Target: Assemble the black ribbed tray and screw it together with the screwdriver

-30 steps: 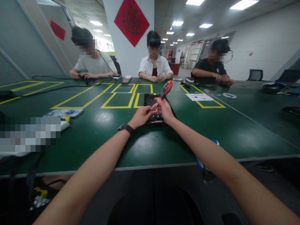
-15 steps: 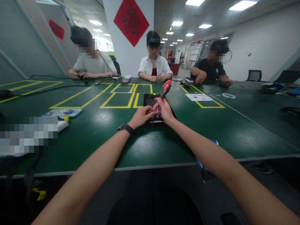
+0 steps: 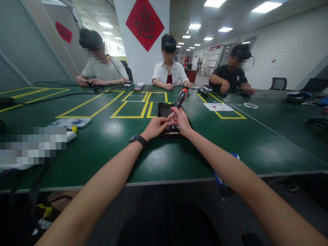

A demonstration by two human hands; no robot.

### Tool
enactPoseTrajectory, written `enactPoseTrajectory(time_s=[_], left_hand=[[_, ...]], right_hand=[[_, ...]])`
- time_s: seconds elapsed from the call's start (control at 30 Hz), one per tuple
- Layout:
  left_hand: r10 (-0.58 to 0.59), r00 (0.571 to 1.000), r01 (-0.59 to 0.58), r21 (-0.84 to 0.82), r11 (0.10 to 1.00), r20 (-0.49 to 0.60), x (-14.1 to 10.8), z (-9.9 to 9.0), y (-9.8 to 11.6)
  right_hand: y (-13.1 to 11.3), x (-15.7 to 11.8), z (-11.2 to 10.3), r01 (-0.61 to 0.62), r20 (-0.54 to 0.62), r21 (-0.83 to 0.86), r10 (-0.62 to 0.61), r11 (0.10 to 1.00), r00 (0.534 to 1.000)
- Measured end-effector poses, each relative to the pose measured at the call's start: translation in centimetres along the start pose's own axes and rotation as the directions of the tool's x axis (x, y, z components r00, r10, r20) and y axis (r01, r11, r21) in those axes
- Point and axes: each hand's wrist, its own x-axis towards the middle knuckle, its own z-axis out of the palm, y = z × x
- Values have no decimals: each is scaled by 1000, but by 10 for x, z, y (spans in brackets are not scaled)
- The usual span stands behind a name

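Observation:
My right hand (image 3: pixel 181 120) is closed on a screwdriver (image 3: pixel 181 98) with a red and black handle. The handle leans up and away, and the thin metal shaft points down toward my left fingertips. My left hand (image 3: pixel 156 127) has its thumb and fingers pinched together near the screwdriver's tip. Whatever is in that pinch is too small to make out. Both hands are over a black tray-like case (image 3: pixel 164 109) on the green table, with small pieces inside that I cannot tell apart. My hands cover part of it.
Yellow tape outlines (image 3: pixel 125 117) mark the green table (image 3: pixel 112 150). A white paper (image 3: pixel 218 107) and a white ring (image 3: pixel 250 105) lie to the right. A blue-and-white object (image 3: pixel 217 177) sits at the near edge by my right forearm. Several people sit across the table.
The screwdriver handle has turned, showing more black and less red. My hands stay nearly in place. Across the table, the middle person's hands have moved apart.

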Motion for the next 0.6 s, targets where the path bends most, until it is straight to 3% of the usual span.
enactPoseTrajectory(time_s=[0.6], left_hand=[[3,999,-4,-23,1000,-34,1,1,0]], right_hand=[[3,-2,1,85,8,-17,-85,996,996]])
